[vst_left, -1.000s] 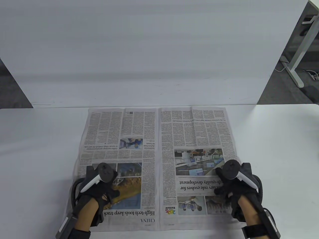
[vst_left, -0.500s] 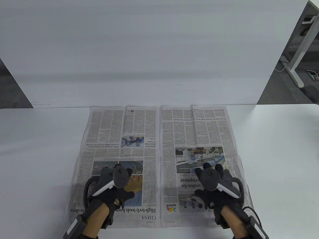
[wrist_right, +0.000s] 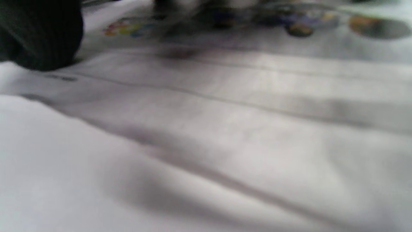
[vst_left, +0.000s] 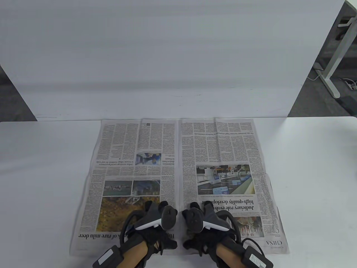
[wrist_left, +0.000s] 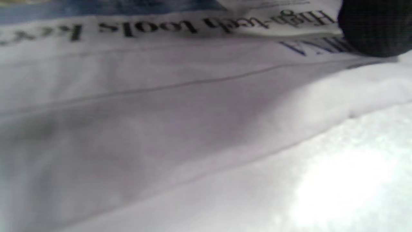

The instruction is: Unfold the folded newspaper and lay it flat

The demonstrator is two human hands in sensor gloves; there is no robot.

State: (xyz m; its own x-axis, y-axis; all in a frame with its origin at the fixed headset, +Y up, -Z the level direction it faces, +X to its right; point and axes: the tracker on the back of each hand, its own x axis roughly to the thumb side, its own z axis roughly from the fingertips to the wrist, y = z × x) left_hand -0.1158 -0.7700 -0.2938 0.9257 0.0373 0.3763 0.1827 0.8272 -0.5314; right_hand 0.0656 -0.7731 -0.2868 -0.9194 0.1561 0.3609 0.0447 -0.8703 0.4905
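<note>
The newspaper (vst_left: 156, 145) lies opened out as a two-page spread on the white table (vst_left: 41, 173), its centre fold running away from me. My left hand (vst_left: 156, 220) rests flat on the near edge of the left page, beside the centre fold. My right hand (vst_left: 203, 220) rests flat on the near edge of the right page, just across the fold. Both hands lie palm down and hold nothing. The left wrist view shows the paper's headline strip (wrist_left: 161, 29) close up; the right wrist view shows blurred paper (wrist_right: 225, 112) with a dark fingertip (wrist_right: 38, 35).
A white backboard (vst_left: 167, 55) stands along the table's far edge, just behind the newspaper. A desk leg (vst_left: 332, 72) stands on the floor at the far right. Bare table lies on both sides of the paper.
Both hands slid inward across the near part of the paper, from its outer sides to the centre fold. The outer near corners now lie uncovered and flatter.
</note>
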